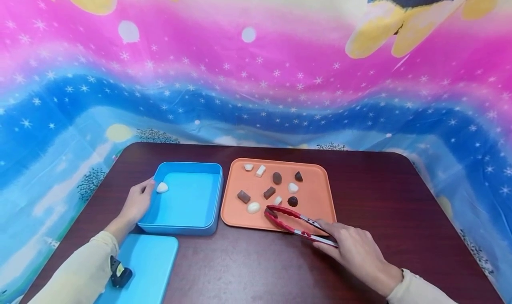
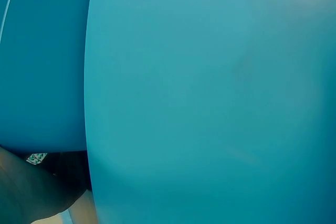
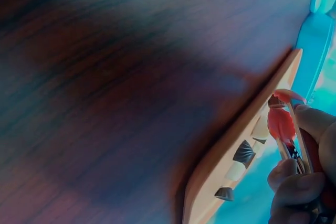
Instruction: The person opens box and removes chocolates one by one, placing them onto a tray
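Observation:
My left hand holds the left wall of an open blue box. One white piece, like a chocolate, sits inside near the thumb. My right hand grips red-tipped metal tongs over the front of an orange tray. Between the tong tips is a dark brown chocolate-like piece, also visible in the right wrist view as a brown piece. Several other brown and white pieces are spread on the tray, including a brown oval and a white oval.
A blue lid lies on the dark wooden table in front of the box, partly under my left forearm. Box and tray stand side by side with a narrow gap. Behind the table hangs a colourful patterned cloth.

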`<state>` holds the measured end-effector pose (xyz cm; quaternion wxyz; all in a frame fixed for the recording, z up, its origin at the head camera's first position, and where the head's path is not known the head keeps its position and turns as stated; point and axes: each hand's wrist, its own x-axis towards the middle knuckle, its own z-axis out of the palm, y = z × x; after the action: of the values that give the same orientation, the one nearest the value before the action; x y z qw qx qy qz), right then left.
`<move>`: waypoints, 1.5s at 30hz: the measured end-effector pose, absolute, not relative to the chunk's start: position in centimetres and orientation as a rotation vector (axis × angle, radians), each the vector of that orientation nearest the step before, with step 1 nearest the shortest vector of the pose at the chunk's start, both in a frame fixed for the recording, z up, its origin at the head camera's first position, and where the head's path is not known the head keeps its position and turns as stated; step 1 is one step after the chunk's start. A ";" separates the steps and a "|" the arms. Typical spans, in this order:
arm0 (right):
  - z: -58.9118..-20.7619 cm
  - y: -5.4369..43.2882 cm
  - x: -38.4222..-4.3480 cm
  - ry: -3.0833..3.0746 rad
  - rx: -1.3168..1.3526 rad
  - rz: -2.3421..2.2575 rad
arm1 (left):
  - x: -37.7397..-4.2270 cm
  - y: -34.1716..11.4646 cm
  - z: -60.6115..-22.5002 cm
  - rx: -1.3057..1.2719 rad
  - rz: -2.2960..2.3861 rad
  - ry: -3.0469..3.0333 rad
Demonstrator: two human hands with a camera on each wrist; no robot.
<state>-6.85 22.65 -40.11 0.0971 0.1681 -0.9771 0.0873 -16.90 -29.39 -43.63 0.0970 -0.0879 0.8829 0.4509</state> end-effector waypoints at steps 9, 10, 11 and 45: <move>-40.1 22.9 -6.7 -2.889 0.478 0.275 | -17.0 -29.4 -43.7 -0.267 1.345 2.610; -40.0 23.0 -6.7 -2.886 0.480 0.276 | -17.0 -29.4 -43.7 -0.267 1.344 2.610; -39.9 23.0 -6.7 -2.887 0.481 0.278 | -17.0 -29.5 -43.7 -0.263 1.345 2.610; -38.0 19.8 -9.6 -2.984 0.352 0.623 | -16.9 -29.5 -43.7 -0.293 1.365 2.592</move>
<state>-9.61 19.84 -37.98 0.0364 0.1145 -0.9718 0.2029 -16.85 -29.49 -43.74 0.0987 -0.0990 0.8760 0.4615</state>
